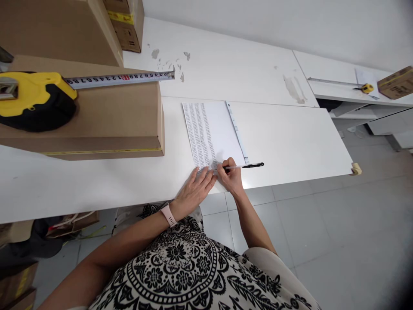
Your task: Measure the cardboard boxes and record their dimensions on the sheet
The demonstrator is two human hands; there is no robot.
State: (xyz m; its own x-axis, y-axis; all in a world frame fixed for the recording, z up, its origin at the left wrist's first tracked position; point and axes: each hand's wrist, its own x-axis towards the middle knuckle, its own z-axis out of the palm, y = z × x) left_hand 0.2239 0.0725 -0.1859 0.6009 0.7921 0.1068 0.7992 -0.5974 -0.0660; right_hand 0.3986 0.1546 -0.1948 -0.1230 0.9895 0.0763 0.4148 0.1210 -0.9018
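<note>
A sheet of paper (222, 133) with several columns of small handwriting lies on the white table near its front edge. My right hand (230, 175) is closed around a pen (253, 165), its tip down at the lower part of the written columns. The pen has a clear barrel and a black end that points right. My left hand (196, 189) rests flat with fingers stretched out on the sheet's lower left edge. A strip with blue print (235, 129) shows along the right side of the sheet.
A yellow and black tape measure (37, 100), its blade (119, 79) pulled out, lies on a cardboard box (112, 116) at left. More boxes (129, 32) stand behind. On a farther table sit another tape measure (367, 88) and a carton (396, 82). The table (297, 142) ends at right.
</note>
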